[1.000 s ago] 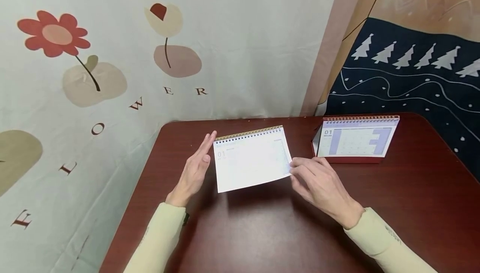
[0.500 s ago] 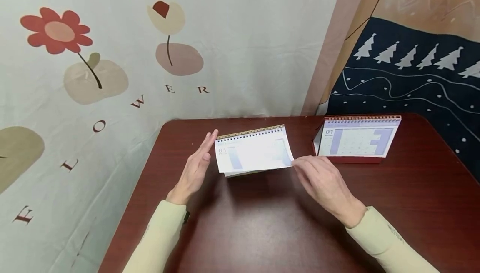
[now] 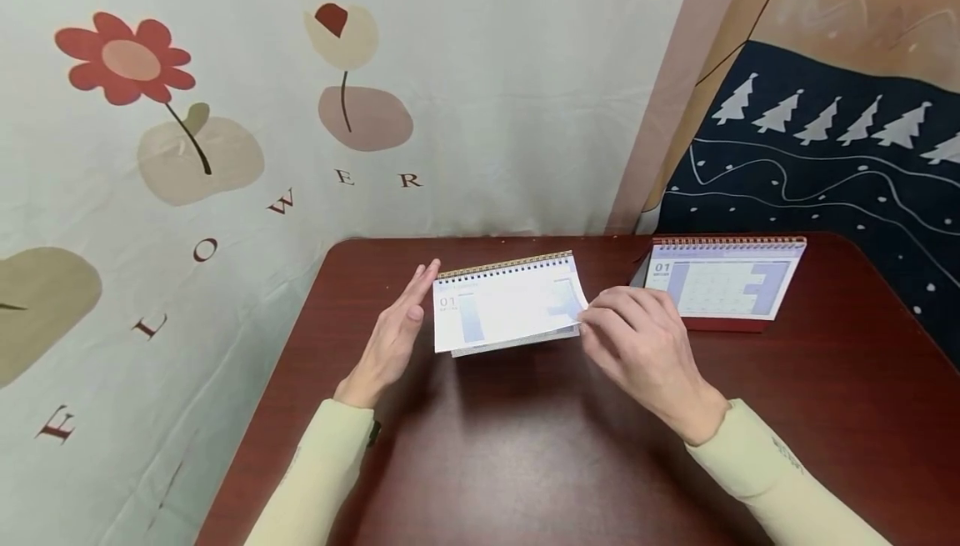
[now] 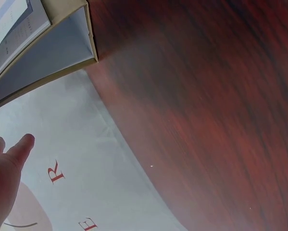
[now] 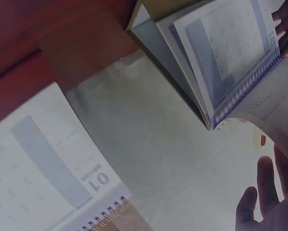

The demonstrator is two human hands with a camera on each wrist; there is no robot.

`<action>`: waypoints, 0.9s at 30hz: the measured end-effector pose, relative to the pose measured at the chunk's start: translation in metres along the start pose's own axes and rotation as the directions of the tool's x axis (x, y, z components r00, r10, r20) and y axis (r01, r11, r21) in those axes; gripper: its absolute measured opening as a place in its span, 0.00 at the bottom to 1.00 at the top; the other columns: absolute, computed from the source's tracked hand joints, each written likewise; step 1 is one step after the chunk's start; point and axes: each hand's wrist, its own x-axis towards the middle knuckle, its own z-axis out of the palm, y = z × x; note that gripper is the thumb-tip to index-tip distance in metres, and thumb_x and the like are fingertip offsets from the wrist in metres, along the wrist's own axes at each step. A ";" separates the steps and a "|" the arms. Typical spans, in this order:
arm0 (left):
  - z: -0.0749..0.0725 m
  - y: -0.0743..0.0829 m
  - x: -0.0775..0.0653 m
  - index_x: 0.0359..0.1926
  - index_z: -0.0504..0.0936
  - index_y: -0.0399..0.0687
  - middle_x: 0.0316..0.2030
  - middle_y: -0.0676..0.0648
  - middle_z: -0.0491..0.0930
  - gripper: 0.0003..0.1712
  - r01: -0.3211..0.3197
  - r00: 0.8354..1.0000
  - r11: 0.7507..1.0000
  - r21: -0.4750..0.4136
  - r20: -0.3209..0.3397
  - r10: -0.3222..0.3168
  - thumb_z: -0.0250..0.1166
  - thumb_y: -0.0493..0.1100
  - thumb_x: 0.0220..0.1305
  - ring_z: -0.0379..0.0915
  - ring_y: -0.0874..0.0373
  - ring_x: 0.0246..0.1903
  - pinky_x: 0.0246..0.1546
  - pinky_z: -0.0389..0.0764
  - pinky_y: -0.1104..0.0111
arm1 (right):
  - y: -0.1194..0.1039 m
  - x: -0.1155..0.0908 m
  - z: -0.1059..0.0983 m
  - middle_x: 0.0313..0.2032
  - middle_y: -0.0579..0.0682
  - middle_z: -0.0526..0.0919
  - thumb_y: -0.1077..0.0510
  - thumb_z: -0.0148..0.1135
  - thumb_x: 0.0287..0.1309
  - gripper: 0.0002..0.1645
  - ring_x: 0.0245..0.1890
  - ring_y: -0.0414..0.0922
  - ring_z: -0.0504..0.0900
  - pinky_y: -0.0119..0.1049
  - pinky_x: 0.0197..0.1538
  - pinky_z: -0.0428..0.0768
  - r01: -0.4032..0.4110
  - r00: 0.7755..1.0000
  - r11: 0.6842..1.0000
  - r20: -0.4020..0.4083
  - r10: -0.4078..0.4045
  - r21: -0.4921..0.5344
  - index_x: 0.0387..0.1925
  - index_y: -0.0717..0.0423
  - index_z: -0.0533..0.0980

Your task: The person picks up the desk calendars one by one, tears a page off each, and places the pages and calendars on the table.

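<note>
A spiral-bound desk calendar (image 3: 504, 266) stands on its cardboard stand near the back of the table. My right hand (image 3: 648, 346) pinches the lower right corner of its front page (image 3: 510, 304), marked 01. In the right wrist view that page (image 5: 278, 96) curves away from the binding, baring a sheet marked 02 (image 5: 230, 43). My left hand (image 3: 384, 346) is upright at the calendar's left side, fingers straight, fingertips by the end of the binding. The left wrist view shows part of this hand (image 4: 2, 178) below the calendar's tan stand (image 4: 69, 9).
A second desk calendar (image 3: 727, 283) with a red base stands to the right, partly behind my right hand. Behind the dark red wooden table (image 3: 510, 463) hang a pale flower-print cloth (image 3: 525, 112) and a dark cloth with white trees (image 3: 825, 162).
The front page's lower edge has risen and part of the calendar shows beneath it. My right hand has moved slightly up, still pinching the corner. The left hand stays beside the calendar.
</note>
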 end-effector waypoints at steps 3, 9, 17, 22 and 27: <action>0.001 0.000 -0.001 0.80 0.61 0.49 0.78 0.51 0.61 0.44 0.004 1.000 1.000 -0.005 -0.004 -0.004 0.32 0.71 0.80 0.48 0.45 0.79 0.76 0.52 0.65 | -0.001 0.006 0.001 0.35 0.51 0.86 0.55 0.57 0.69 0.13 0.40 0.53 0.84 0.53 0.43 0.75 0.008 1.000 1.000 -0.015 -0.008 0.000 0.33 0.56 0.83; 0.001 0.001 -0.002 0.80 0.61 0.49 0.78 0.50 0.61 0.43 0.002 1.000 1.000 -0.017 -0.008 -0.002 0.32 0.70 0.80 0.47 0.49 0.80 0.76 0.51 0.66 | -0.002 0.016 0.000 0.32 0.51 0.85 0.50 0.58 0.71 0.17 0.38 0.52 0.84 0.51 0.42 0.76 0.026 1.000 1.000 0.008 -0.026 -0.017 0.31 0.56 0.82; 0.002 0.001 0.003 0.81 0.60 0.51 0.78 0.53 0.60 0.44 0.004 1.000 1.000 -0.020 0.000 -0.004 0.31 0.72 0.79 0.47 0.46 0.80 0.77 0.52 0.62 | -0.001 0.030 -0.007 0.37 0.50 0.87 0.50 0.56 0.73 0.16 0.47 0.54 0.84 0.56 0.50 0.76 0.069 0.989 0.997 0.131 -0.065 -0.027 0.42 0.52 0.86; 0.003 0.000 0.003 0.81 0.60 0.51 0.78 0.52 0.60 0.44 -0.001 1.000 1.000 -0.015 0.002 0.001 0.31 0.72 0.79 0.48 0.43 0.79 0.77 0.52 0.64 | -0.004 0.040 -0.010 0.44 0.52 0.88 0.60 0.63 0.65 0.14 0.54 0.55 0.83 0.56 0.57 0.75 0.085 0.976 0.996 0.198 -0.087 0.019 0.50 0.52 0.86; 0.003 0.000 0.001 0.81 0.60 0.49 0.78 0.49 0.60 0.43 -0.013 1.000 1.000 -0.008 0.001 0.013 0.31 0.70 0.80 0.47 0.46 0.79 0.76 0.52 0.66 | -0.007 0.052 -0.010 0.44 0.54 0.89 0.64 0.68 0.60 0.13 0.54 0.54 0.84 0.51 0.55 0.79 0.054 0.981 0.997 0.182 -0.064 0.057 0.46 0.58 0.87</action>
